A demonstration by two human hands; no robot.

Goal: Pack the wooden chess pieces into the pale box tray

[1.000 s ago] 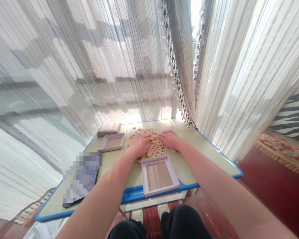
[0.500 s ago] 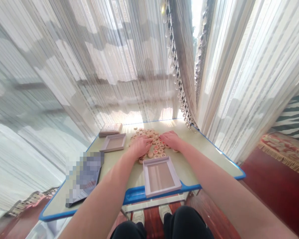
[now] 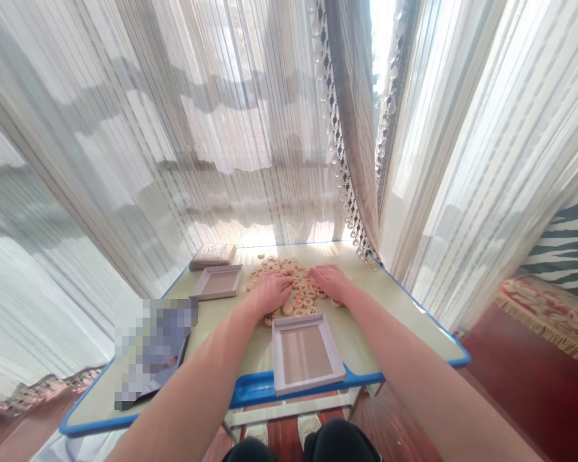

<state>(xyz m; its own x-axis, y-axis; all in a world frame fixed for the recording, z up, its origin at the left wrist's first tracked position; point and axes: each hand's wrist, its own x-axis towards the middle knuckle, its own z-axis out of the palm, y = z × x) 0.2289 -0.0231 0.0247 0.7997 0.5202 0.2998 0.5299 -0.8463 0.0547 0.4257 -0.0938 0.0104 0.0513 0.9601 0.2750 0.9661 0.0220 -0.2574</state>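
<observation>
Many round wooden Chinese chess pieces, some with red and some with black characters, lie in a loose heap near the middle of the table. On the left side of the heap rests my left hand, palm down with fingers stretched over the pieces. My right hand lies along the heap's right edge, its fingers extended and touching pieces there. Both hands hide the pieces beneath them. Just in front of the heap stands a shallow white box half, its inside facing up.
Another shallow box half is at the left, with a thick closed case or box behind it. A dark-edged tablet-like object, partly blurred out, lies nearer on the left. The table has a blue rim; curtains hang behind.
The whole view has tilted, so the table sits slightly lower in the picture. My hands stay in nearly the same place on the heap, with no clear shift of the pieces.
</observation>
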